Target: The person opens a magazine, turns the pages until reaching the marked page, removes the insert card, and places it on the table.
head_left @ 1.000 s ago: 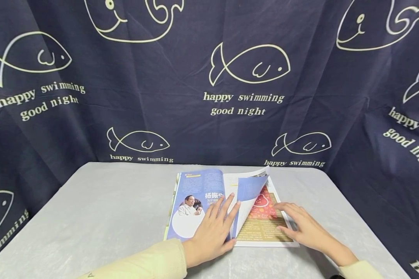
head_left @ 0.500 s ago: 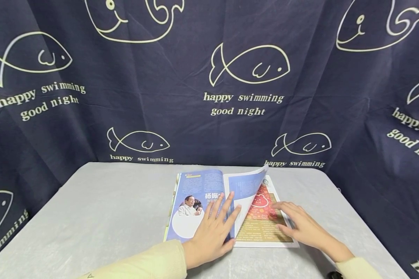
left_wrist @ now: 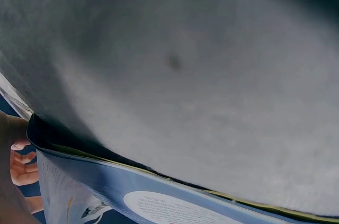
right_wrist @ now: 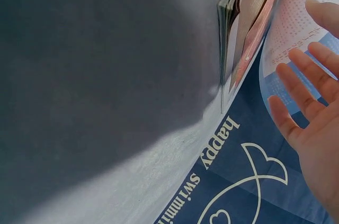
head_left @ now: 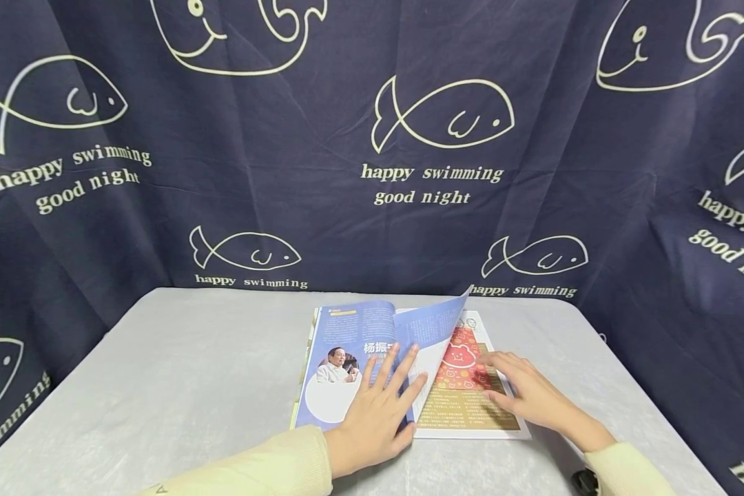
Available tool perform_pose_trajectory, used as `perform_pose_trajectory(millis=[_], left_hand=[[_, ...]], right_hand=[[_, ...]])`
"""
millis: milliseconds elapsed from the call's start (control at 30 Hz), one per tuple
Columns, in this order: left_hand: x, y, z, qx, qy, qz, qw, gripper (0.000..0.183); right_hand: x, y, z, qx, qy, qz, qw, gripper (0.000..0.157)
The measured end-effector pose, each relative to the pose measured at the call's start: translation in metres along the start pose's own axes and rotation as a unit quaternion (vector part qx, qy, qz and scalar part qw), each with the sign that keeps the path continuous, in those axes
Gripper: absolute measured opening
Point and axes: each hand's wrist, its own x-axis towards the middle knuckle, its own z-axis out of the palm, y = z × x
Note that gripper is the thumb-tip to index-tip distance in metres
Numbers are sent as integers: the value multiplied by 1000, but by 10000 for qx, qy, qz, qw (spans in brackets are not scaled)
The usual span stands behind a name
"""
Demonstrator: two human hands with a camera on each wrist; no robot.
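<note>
An open magazine (head_left: 335,331) lies on the table in the head view. My left hand (head_left: 372,420) rests near its fold, fingers straight and spread over the left page. One page (head_left: 430,329) stands curled up from the fold, its blue and white side showing and its far corner raised. Under it appears a brown page (head_left: 465,412) with a red bear picture (head_left: 461,357). My right hand (head_left: 533,396) hovers at the right edge of that page, fingers loosely bent, with nothing seen in them; whether the fingertips touch the paper I cannot tell.
The grey table (head_left: 211,386) stretches around the magazine. A dark blue curtain (head_left: 322,151) with fish drawings hangs behind and at both sides. A black band (head_left: 585,481) sits by the right sleeve (head_left: 626,468).
The curled page has swung left toward the fold, uncovering more of the brown page. My right hand has shifted slightly left; the left hand has stayed nearly in place.
</note>
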Motion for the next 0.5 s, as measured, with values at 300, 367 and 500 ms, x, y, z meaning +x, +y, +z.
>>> perform_pose_trajectory(millis=[300,367,500], left_hand=[[-1,0,-1,99,-148,-31,9998,66],[-1,0,-1,117,-141,-8,9998,65],[-2,0,1,93,-86,16,9999,62]], right_hand=[[7,5,3,45,-31,96,9999,47],[8,6,4,82,-50,105,9999,47],[11,9,5,113,-45,85,9999,47]])
